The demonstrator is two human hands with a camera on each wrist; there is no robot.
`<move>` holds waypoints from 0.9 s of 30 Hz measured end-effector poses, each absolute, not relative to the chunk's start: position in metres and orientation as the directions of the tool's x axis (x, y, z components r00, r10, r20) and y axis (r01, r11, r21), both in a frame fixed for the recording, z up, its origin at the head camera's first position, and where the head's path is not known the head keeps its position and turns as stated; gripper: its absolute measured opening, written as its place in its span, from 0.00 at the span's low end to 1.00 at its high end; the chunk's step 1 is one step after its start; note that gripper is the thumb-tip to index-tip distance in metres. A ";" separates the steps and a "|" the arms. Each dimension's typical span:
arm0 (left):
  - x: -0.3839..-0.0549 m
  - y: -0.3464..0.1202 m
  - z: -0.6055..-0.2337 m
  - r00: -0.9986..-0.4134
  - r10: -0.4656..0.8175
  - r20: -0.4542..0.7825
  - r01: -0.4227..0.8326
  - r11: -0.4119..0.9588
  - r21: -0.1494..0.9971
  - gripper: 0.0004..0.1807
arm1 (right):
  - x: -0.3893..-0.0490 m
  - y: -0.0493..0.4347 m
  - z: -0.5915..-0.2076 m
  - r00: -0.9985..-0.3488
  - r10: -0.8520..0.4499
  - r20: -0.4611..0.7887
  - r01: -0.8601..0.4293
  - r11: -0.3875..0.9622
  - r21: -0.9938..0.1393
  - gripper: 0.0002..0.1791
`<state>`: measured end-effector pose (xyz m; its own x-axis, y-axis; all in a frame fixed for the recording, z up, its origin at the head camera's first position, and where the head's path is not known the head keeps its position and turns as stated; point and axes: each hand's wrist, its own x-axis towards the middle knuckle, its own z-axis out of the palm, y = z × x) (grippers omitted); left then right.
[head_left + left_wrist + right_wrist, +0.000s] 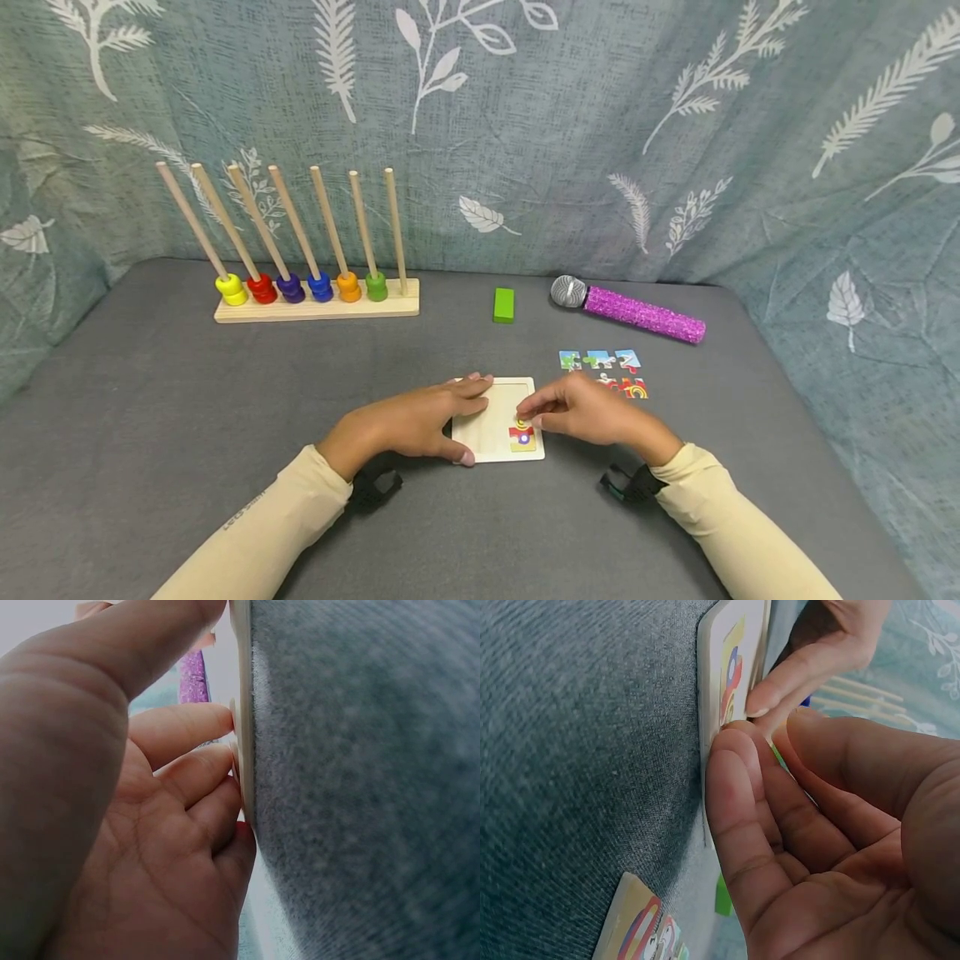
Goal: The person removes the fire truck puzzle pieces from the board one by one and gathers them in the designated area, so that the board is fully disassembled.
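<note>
A pale wooden puzzle tray (pixel 491 429) lies on the table between both hands. My left hand (pixel 427 417) spreads over its left side, fingertips and thumb on the board; in the left wrist view the fingers (pixel 196 735) meet its edge. In the tray's lower right corner sit joined puzzle pieces (pixel 522 439) in red, yellow and purple. My right hand (pixel 588 410) touches the upper piece with bent fingertips. In the right wrist view its fingers (pixel 735 787) reach the pieces' end, with the thumb apart from them. The fingers partly hide the upper piece.
Several loose puzzle pieces (pixel 598 359) lie in two rows beyond the right hand, partly hidden by it. Farther back are a green block (pixel 504 305), a purple glittery microphone (pixel 645 315) and a wooden peg stand (pixel 322 311) with coloured rings. A patterned curtain (pixel 525 167) hangs behind.
</note>
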<state>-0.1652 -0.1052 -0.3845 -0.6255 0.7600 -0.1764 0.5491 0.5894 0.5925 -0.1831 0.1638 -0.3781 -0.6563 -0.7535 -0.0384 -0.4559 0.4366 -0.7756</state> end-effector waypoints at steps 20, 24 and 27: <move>-0.165 -0.105 -0.384 -0.625 0.763 -0.169 0.555 0.585 0.591 0.42 | -0.181 0.160 -0.376 -0.682 -0.730 -0.044 -0.387 0.411 -0.825 0.12; -0.165 -0.106 -0.384 -0.627 0.761 -0.167 0.555 0.587 0.590 0.41 | -0.181 0.159 -0.375 -0.681 -0.731 -0.044 -0.391 0.413 -0.822 0.13; -0.165 -0.105 -0.385 -0.630 0.758 -0.167 0.552 0.589 0.591 0.41 | -0.181 0.158 -0.374 -0.675 -0.738 -0.024 -0.423 0.413 -0.807 0.13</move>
